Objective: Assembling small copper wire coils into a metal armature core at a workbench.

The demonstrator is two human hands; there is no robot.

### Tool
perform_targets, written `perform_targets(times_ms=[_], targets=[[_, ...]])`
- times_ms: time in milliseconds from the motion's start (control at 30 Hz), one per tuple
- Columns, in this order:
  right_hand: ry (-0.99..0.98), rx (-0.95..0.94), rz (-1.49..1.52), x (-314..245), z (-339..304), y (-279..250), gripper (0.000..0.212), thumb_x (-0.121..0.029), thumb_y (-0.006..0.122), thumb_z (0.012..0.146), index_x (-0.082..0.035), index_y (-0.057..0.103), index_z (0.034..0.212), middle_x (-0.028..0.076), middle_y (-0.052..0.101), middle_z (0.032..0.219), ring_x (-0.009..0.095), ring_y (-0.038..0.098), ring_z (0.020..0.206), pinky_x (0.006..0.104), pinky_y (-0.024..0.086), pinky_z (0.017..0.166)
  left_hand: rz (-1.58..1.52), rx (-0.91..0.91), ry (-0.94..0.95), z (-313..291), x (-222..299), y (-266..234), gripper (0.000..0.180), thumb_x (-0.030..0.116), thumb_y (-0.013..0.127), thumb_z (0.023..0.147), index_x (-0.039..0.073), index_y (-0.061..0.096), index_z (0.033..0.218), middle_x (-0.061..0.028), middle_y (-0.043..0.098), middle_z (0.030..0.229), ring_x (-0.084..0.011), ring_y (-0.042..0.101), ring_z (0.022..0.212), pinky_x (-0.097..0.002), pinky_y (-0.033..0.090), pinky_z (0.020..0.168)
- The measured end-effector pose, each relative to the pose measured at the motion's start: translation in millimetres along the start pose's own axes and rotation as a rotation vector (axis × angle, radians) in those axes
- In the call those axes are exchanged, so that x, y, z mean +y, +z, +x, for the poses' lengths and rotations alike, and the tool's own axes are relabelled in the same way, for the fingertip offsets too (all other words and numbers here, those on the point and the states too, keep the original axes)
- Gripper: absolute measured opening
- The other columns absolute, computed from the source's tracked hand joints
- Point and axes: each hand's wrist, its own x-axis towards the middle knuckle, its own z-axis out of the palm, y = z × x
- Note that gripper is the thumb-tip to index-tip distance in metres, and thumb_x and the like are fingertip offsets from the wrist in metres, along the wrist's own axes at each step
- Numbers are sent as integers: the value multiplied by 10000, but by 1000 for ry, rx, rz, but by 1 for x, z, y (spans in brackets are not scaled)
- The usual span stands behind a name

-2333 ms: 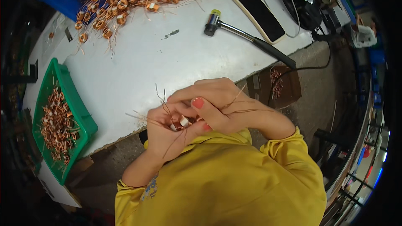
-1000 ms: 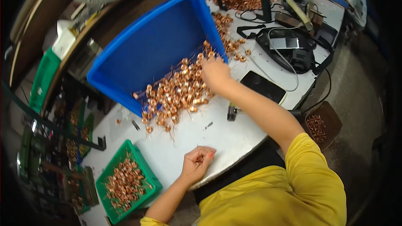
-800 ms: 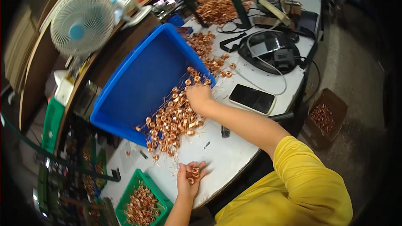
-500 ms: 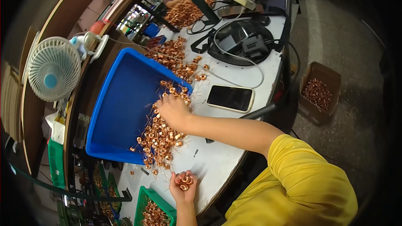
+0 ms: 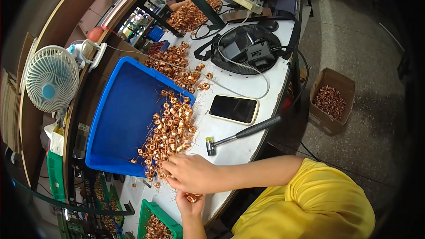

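My left hand [image 5: 189, 206] is palm up near the front of the table, its fingers curled around several small copper wire coils [image 5: 191, 198]. Just above it lies my right hand [image 5: 190, 173], fingers bent at the near end of a heap of copper coils [image 5: 170, 128] with loose wire ends. The right fingertips reach toward the left hand and cover part of it; whether they pinch a coil is hidden. The heap spills from the open side of a tilted blue bin [image 5: 117, 115] onto the white table [image 5: 232, 150].
Right of the heap lie a rubber-ended hammer [image 5: 239, 133] and a phone [image 5: 233, 109]. Beyond are a black round mesh item [image 5: 248, 48] and more coils [image 5: 175, 64]. A green bin [image 5: 144, 219] of coils stands nearby, a white fan [image 5: 51, 79] left, a cardboard box [image 5: 331, 99] on the floor.
My right hand has come from the far part of the coil heap toward me, up to my left hand. The hammer, earlier mostly under my forearm, now shows. The view has shifted slightly.
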Motion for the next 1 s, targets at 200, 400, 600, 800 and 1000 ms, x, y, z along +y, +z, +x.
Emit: perform_targets(times_ms=[200,400,600,800,1000], targets=[[80,-133,103,-18,-26,7,141,-177,521,812,-48,467,834,106,504,746,236,542,652,319,451,543,20,-97,69,-15,-7,-4,231,176,406,899,120,519,1092,-28,608,943,-116,581,857,-225,480,682],[139,-146,60,-31,-38,15,136,-177,530,815,-49,488,834,88,504,765,213,526,657,301,442,561,-205,-288,37,-25,-9,-32,227,193,403,908,98,530,1070,-59,598,978,-127,581,870,-228,479,705],[-120,-85,-214,-35,-41,21,144,-179,563,806,-37,538,823,40,496,748,163,457,630,227,397,531,-73,47,192,-41,-14,-21,248,266,437,927,72,532,1049,-66,596,935,-121,574,832,-202,466,690],[-84,-226,-181,-42,-35,21,147,-131,653,747,-54,550,819,36,495,729,145,453,614,235,395,536,-173,1,131,-38,-16,-25,248,175,496,889,17,504,1079,-93,563,936,-116,520,701,-202,430,568],[118,-353,29,-53,-33,23,231,-70,704,686,-49,561,867,8,504,751,116,439,641,210,376,569,-314,-321,70,-40,-16,-48,304,79,550,843,31,450,1126,-139,561,987,-142,509,701,-219,396,536]])
